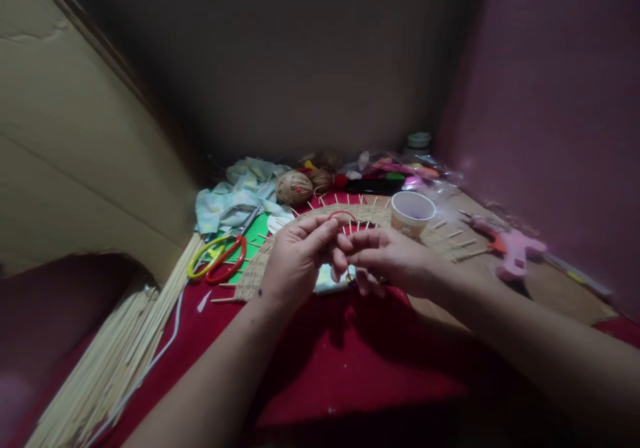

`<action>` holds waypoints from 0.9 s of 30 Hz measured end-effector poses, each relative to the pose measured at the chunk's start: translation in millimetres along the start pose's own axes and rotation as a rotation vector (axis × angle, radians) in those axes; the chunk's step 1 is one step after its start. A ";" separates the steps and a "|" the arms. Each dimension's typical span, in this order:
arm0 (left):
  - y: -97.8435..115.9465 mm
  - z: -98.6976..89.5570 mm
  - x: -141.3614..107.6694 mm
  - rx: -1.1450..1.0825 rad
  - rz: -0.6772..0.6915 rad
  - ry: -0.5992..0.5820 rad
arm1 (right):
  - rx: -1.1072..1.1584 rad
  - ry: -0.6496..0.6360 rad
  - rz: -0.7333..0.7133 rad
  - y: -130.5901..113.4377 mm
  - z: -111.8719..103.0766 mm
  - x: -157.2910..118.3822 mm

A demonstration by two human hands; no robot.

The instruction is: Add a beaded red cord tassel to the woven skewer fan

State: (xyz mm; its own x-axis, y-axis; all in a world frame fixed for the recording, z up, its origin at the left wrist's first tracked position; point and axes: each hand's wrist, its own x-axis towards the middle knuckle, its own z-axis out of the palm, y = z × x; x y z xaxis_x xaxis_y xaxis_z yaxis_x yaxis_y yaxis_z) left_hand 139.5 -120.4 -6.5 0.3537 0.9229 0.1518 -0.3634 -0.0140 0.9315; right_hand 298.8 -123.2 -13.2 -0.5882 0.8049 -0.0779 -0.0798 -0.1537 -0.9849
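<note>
Both hands meet over the red cloth at the centre. My left hand (305,255) pinches a thin red cord (344,213), which loops up above the fingers. My right hand (385,255) has its thumb and forefinger pressed together beside the left fingertips; whatever it grips is too small to make out. Behind and beneath the hands curves a woven twine arc (257,268) with thin wooden sticks poking out along its edges. A pale patterned piece of fabric (327,279) shows below the fingers.
Scissors (225,256) with red and yellow handles lie left, near bundled sticks (115,361) and crumpled cloth (235,195). Twine balls (295,187) sit behind. A paper cup (413,211) and a pink glue gun (517,251) stand out at right.
</note>
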 end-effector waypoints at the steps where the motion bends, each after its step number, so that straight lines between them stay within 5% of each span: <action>1: -1.1 -2.1 1.7 -0.017 -0.002 0.013 | -0.020 -0.001 0.021 2.9 0.4 -0.2; 10: -5.4 -13.8 11.0 -0.039 -0.056 0.209 | 0.096 0.249 0.007 19.3 -2.9 -1.8; 27: 0.1 -24.1 15.0 -0.125 0.016 0.303 | 0.425 0.171 0.007 25.5 -15.9 -7.6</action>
State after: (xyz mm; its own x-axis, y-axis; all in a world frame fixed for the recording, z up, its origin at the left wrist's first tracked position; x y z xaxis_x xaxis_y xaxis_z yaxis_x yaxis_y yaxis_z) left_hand 124.0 -97.4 -12.0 0.0808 0.9958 0.0436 -0.4769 0.0002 0.8790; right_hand 314.1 -124.1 -40.2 -0.4519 0.8804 -0.1440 -0.4206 -0.3526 -0.8359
